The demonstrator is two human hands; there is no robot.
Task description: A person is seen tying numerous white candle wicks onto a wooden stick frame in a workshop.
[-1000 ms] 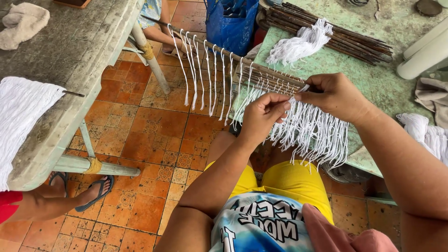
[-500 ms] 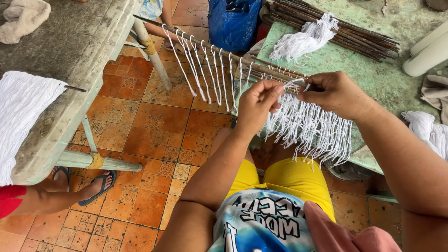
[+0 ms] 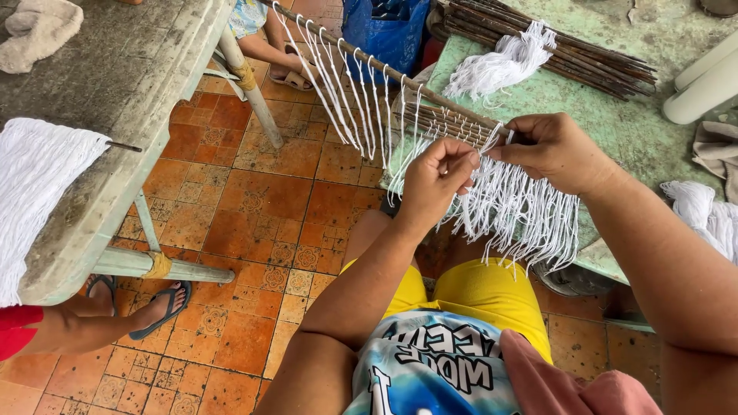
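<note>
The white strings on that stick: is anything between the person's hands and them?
Nothing visible is. The left hand pinches white strings right where they hang from the stick, and the right hand grips the stick beside it. Both hands are already touching the work, above the green table.

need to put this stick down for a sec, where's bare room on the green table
Bare green table lies between the stick bundle and the right hand. Crowded: white yarn bunch up top, hanging strands at the edge, white tubes and yarn on the right.
</note>
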